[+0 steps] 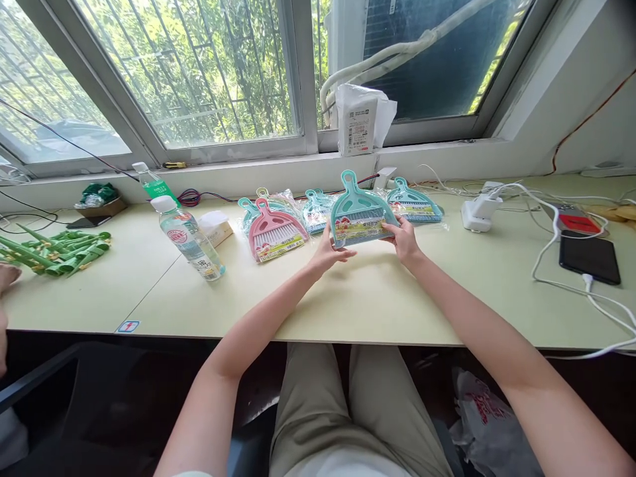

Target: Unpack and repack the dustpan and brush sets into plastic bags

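Note:
Between my two hands I hold a teal dustpan and brush set (356, 211) upright, its loop handle pointing up and a printed label across its lower front. My left hand (328, 253) grips its lower left side, with some fingers stretched out underneath. On the right edge, my right hand (403, 240) pinches it. Behind and to the left lie a pink dustpan set (276, 230) in clear wrap and more teal ones. Another teal dustpan set (413, 201) rests just beyond my right hand, and one more (316, 209) is partly hidden behind the held set.
Left on the table (238, 298) are a clear bottle (191, 242), a green-labelled bottle (155, 185), a tissue pack (214, 228) and green stalks (59, 252). A white charger (479, 211), cables and a black phone (589, 257) lie right. Another person's hand (7, 277) shows far left.

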A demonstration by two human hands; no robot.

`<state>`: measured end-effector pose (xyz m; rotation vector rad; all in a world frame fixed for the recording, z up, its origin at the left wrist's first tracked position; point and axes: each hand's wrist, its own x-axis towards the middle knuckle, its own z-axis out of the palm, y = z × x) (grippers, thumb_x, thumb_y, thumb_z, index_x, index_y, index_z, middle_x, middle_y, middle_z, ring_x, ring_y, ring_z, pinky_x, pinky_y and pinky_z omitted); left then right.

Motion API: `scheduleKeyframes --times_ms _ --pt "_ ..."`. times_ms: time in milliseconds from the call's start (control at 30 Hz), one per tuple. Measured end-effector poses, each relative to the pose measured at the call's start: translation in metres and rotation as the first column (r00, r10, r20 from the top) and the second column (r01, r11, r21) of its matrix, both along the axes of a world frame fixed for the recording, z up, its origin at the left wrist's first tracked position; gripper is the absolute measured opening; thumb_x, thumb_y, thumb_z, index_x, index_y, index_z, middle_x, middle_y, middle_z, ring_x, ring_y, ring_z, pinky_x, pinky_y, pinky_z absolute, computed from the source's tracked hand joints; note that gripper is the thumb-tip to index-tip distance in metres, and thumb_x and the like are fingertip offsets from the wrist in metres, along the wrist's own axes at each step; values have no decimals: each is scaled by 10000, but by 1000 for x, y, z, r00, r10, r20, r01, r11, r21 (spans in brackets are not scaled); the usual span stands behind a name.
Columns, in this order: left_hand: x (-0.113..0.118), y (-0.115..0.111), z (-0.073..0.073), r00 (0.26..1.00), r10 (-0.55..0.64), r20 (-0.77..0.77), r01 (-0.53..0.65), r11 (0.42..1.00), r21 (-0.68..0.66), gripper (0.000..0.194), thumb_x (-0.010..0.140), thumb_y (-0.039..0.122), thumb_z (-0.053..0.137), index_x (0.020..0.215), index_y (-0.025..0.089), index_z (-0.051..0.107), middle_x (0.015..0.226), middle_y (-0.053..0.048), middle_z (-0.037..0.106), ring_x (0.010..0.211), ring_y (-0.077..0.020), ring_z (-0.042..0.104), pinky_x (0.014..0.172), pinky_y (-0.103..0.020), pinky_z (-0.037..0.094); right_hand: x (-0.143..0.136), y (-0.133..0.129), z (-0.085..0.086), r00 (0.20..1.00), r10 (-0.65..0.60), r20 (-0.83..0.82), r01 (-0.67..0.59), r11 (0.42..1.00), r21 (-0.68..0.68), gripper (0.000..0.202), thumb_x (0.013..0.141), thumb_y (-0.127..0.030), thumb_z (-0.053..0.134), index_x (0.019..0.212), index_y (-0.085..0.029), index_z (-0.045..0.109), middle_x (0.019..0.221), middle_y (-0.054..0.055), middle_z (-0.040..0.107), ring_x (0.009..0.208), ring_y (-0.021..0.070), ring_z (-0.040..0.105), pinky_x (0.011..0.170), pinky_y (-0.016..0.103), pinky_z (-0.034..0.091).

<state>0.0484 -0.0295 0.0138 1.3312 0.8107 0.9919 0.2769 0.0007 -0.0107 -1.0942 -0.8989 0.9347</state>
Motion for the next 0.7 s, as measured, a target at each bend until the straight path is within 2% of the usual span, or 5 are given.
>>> scheduleKeyframes --times_ms 167,367,533,633,700 --pt "-10 24 -9 937 324 -131 -334 941 -63 225 873 316 582 1020 147 604 764 -42 663 419 -86 565 507 -229 461 -16 -8 6 984 109 140 -108 994 -17 505 531 -351 840 918 -244 533 802 -6 672 731 182 631 483 256 498" --pt "-16 25 -11 882 465 -83 -463 885 36 357 894 351 553 1226 237 489 1094 -68 633 820 -161 672 640 -232 493 -21 10 10 995 18 98 -19 1000 11 525 489 -315 848 898 -242 528 729 -16 658 650 159 603 396 214 394" --pt "-17 19 -10 738 666 111 -672 710 211 372 942 394 492 1277 261 399 1400 -92 426 1251 -179 479 1013 -289 403 -20 61 24 1000 -17 -2 17 997 -70 451 551 -252 793 916 -237 530 797 -2 679 708 150 640 475 205 436" --pt "-20 24 -11 681 724 111 -727 649 224 273 967 369 416 1214 252 404 1391 -102 390 1283 -175 425 1084 -309 329 -37 86 30 968 25 251 5 993 -117 429 613 -301 772 970 -221 548 902 43 696 799 195 661 545 259 488" --pt "-22 27 -12 679 731 73 -725 651 224 212 960 332 409 1153 246 418 1346 -105 413 1290 -184 409 1096 -324 311 -54 93 28 818 59 572 62 980 -190 430 641 -342 776 991 -196 574 969 103 695 900 263 663 655 347 532"
